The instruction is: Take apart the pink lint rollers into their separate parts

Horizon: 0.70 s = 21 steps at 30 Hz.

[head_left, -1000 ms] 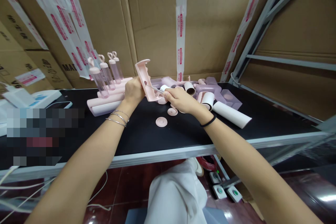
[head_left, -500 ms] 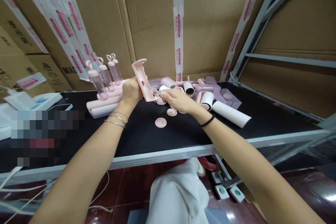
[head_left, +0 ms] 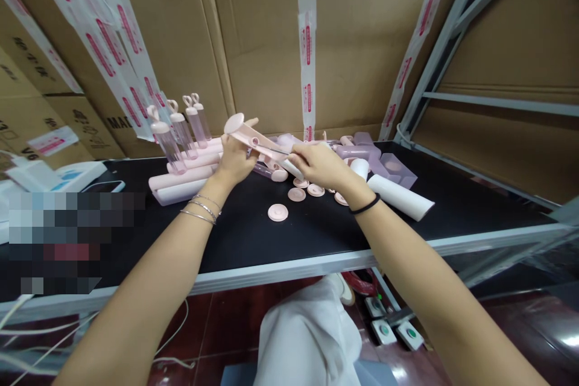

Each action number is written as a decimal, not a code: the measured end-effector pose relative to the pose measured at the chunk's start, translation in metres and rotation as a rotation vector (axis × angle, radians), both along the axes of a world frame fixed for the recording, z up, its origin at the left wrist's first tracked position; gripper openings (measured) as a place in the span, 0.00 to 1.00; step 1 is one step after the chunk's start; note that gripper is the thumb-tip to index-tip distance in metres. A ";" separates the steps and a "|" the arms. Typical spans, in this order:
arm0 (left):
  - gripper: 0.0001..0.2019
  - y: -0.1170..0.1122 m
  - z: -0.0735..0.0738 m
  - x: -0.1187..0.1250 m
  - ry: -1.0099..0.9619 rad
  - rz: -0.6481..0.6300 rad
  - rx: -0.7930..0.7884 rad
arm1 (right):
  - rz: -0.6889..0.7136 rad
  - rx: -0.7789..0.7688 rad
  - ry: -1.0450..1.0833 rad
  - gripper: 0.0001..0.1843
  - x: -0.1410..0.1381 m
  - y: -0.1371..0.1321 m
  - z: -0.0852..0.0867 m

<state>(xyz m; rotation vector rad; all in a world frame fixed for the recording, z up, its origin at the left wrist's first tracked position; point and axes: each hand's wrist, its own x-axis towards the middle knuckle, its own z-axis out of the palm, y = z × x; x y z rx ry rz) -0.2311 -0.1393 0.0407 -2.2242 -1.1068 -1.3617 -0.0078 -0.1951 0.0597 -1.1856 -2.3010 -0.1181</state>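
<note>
My left hand (head_left: 235,160) is closed round a pink plastic handle piece (head_left: 251,136), which lies tilted nearly flat above the black table (head_left: 253,235). My right hand (head_left: 319,163) is closed on the other end of the same piece, where a thin metal rod (head_left: 271,148) runs along it. Small pink round caps (head_left: 277,212) lie on the table just below and in front of both hands. White paper rolls (head_left: 398,197) lie to the right of my right hand.
A row of clear pink-capped tubes (head_left: 174,132) stands on pink bases (head_left: 174,184) to the left. Purple and pink parts (head_left: 362,148) are piled at the back against cardboard boxes (head_left: 271,42). A metal rack frame (head_left: 443,42) rises at right. Foot pedals (head_left: 389,329) sit under the table.
The pink handle piece has swung from nearly upright to almost flat. My right hand has risen from the table to grip its right end.
</note>
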 end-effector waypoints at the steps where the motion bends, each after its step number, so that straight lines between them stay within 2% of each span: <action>1: 0.21 -0.001 0.000 0.001 0.004 -0.020 -0.009 | -0.022 0.012 -0.009 0.16 0.003 0.001 0.001; 5: 0.13 -0.004 0.000 0.002 -0.081 -0.130 -0.096 | -0.045 0.013 -0.034 0.14 0.010 0.004 0.003; 9: 0.13 -0.008 -0.002 0.000 -0.149 -0.150 -0.135 | -0.012 0.008 -0.027 0.13 0.011 0.004 0.003; 12: 0.12 -0.008 -0.001 -0.002 -0.092 -0.117 -0.138 | 0.006 0.015 -0.015 0.13 0.011 0.003 0.003; 17: 0.06 -0.006 0.004 -0.003 0.127 -0.069 -0.174 | 0.025 0.031 -0.010 0.13 0.012 0.000 0.004; 21: 0.05 -0.006 0.003 -0.004 0.103 -0.079 -0.221 | 0.064 0.041 -0.011 0.13 0.012 0.000 0.004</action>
